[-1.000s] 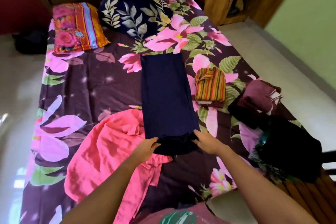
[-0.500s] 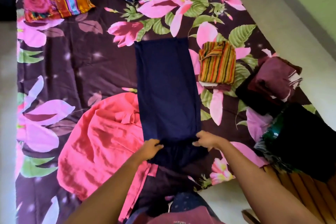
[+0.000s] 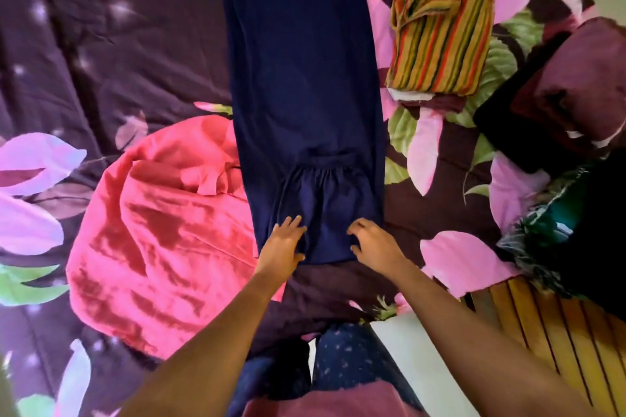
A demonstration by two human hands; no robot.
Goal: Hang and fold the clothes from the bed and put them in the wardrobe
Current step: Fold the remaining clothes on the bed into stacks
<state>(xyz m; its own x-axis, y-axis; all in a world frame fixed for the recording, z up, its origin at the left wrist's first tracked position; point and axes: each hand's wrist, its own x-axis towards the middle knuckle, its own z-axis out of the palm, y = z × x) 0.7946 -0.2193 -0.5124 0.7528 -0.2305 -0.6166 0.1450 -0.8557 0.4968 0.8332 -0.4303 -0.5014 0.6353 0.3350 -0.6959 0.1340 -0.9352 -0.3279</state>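
Navy trousers [image 3: 305, 78] lie on the floral bedsheet [image 3: 101, 44], long axis running straight away from the person, near fold under both hands equally. Left hand [image 3: 283, 242] presses flat, fingers spread; right hand [image 3: 372, 242], fingers bent, perhaps pinches the edge.

Dark purple floral bedsheet [image 3: 101, 44], pale floor [image 3: 411, 360] at right, wooden slats [image 3: 559, 325] lower right.
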